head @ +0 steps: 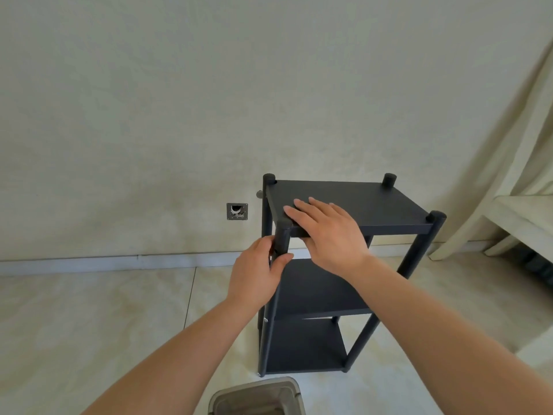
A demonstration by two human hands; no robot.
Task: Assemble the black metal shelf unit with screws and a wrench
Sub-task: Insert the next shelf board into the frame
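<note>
Two hands on shelf unit; bin contents unseen.

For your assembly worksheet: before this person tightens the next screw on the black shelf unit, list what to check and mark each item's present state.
1. Shelf unit upright on floor: ok.
2. Right hand flat on top shelf, steadying it: ok.
3. Left hand gripping the near left post: ok.
4. Wrench in hand: cannot tell; none visible.
5. Screw seated at that joint: cannot tell; fingers hide it.
6. All three shelves in place: ok.
</note>
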